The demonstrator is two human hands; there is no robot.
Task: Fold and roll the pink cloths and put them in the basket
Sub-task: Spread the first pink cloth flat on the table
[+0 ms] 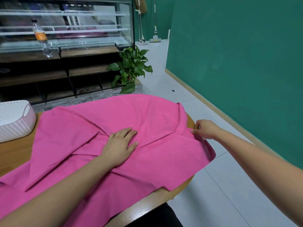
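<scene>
A large pink cloth (91, 128) lies spread and creased over most of the wooden table (14, 149), its right side hanging past the table's edge. My left hand (120, 145) rests flat on the middle of the cloth, fingers straight, pressing it down. My right hand (205, 129) pinches the cloth's right edge near the table's rim. A white woven basket (15, 122) stands on the table at the far left, only partly in view.
A glass display counter (65, 30) with a plastic bottle (41, 37) on it stands behind the table. A potted green plant (131, 68) sits on the floor beyond the table. A green wall (237, 54) runs along the right, with tiled floor between.
</scene>
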